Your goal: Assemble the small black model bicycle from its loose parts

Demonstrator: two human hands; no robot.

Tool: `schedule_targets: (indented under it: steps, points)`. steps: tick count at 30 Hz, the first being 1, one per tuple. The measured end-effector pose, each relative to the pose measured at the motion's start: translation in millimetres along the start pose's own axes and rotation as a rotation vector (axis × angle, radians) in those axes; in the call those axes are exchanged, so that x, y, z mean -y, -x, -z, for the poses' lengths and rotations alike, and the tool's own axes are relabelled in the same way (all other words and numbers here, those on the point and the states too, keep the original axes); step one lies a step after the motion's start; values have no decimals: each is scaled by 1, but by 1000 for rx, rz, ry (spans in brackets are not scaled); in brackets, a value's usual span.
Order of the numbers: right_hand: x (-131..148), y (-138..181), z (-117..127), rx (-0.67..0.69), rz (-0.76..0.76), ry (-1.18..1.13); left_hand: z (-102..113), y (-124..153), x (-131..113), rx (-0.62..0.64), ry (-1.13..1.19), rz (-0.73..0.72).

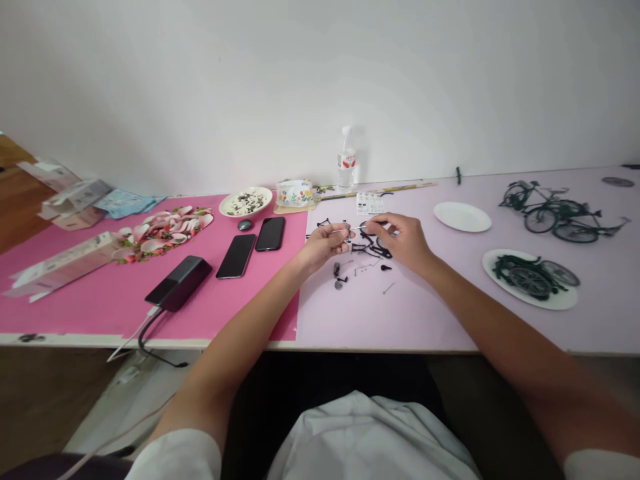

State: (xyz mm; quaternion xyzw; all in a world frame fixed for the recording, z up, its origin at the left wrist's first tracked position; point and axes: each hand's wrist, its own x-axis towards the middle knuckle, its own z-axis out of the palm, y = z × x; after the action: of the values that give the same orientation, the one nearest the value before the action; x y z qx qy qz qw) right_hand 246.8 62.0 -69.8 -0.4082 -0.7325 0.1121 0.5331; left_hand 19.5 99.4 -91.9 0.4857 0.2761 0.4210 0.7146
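Note:
My left hand (pixel 326 245) and my right hand (pixel 404 239) are raised over the lilac part of the table, close together. Between their fingertips runs a thin pale rod (pixel 357 228), pinched by my right hand at one end. A small dark piece sits in the pinched fingers of my left hand; its kind is too small to make out. Beneath lie black model bicycle parts (pixel 367 250), partly hidden by my hands. Nearer to me are thin sprue-like bits (pixel 365 268), a small black piece (pixel 385 268) and a small grey disc (pixel 339 285).
Finished-looking model bicycles (pixel 560 213) stand right, near a plate (pixel 570 300) of dark parts and a white plate (pixel 463 217). Behind are a printed sheet (pixel 370 203) and a bottle (pixel 347 167). Left are phones (pixel 237 256), a power bank (pixel 179 283), a bowl (pixel 267 203) and cartons (pixel 67 267).

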Motion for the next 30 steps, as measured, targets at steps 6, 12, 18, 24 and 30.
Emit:
schedule_targets:
  steps: [6, 12, 18, 24, 30]
  points:
    - [2, 0, 0, -1, 2, 20, 1, -1, 1, 5, 9, -1]
    - [5, 0, 1, -1, 7, 44, 0, 0, 0, 8, 10, -9]
    - [6, -1, 2, -17, 12, 69, -3, 1, -1, 2, -1, -13]
    - [6, -1, 2, -16, 21, 70, -4, 2, -1, -4, 4, -14]
    - [5, 0, 1, -11, 12, 68, -5, 3, -3, -1, -17, -13]
